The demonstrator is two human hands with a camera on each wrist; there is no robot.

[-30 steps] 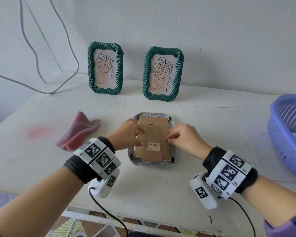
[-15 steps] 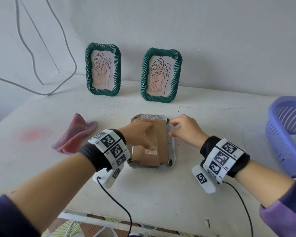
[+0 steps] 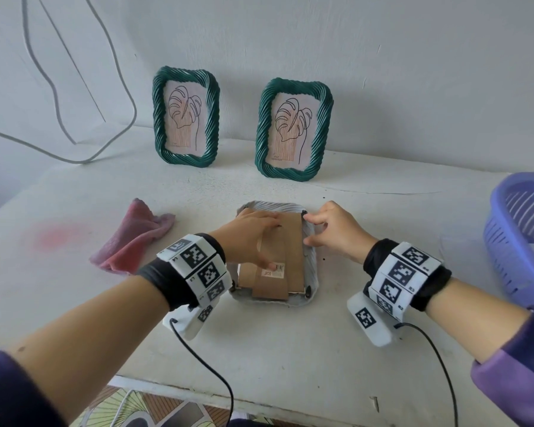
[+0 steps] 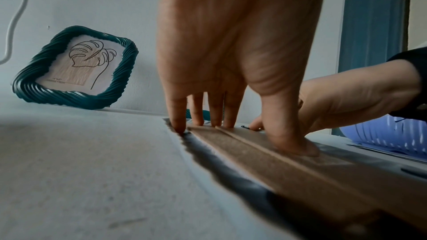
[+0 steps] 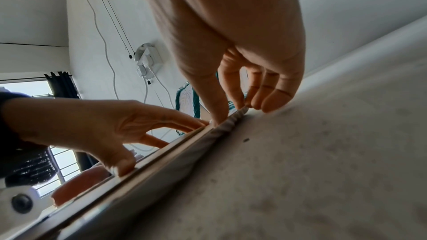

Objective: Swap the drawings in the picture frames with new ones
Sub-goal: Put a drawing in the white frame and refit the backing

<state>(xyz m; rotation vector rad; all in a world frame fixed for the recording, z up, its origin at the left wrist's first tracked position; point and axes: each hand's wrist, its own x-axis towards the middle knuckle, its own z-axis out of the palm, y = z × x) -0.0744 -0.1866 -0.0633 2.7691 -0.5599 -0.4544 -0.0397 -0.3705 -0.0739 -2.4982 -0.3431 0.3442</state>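
Note:
A white ribbed frame lies face down at the table's middle, its brown cardboard backing up. My left hand presses flat on the backing with straight fingers, thumb on the barcode sticker. My right hand is at the frame's far right corner: thumb inside the rim, curled fingers outside it, index by a black clip. Two green frames with leaf drawings stand against the wall.
A pink cloth lies left of the white frame. A purple basket stands at the right edge. White cables hang down the wall at the left. The table's front edge is close to me.
My left hand slid from the frame's left edge onto the backing and flattened. My right hand moved from the middle of the right edge up to the far right corner clip.

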